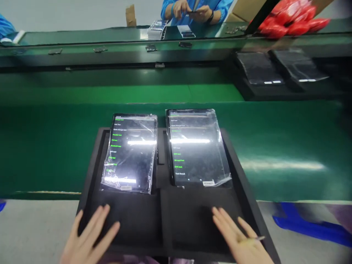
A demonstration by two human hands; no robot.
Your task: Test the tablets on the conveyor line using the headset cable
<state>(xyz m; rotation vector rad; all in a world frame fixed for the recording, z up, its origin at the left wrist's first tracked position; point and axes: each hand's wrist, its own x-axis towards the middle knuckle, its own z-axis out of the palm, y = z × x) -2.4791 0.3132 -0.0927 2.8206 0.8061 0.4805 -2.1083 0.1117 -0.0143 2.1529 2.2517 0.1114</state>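
Note:
A black foam tray [165, 216] lies in front of me, reaching onto the green conveyor belt [55, 146]. Two tablets wrapped in clear plastic rest in its far compartments, both with screens lit and showing lists of green and white text: a left tablet [129, 152] and a right tablet [196, 146]. My left hand [88, 238] lies flat with fingers spread on the tray's near left part. My right hand [242, 240] rests palm up on the near right part, fingers stretched out, with a thin stick-like object [258, 238] lying across it.
A raised rail [110, 51] runs across behind the belt. Dark plastic bags [258, 68] lie at the right, red bags [291, 18] above them. Across the line a person in blue [192, 9] handles a device near a stack of tablets [156, 29]. Blue sheeting [310, 223] lies at lower right.

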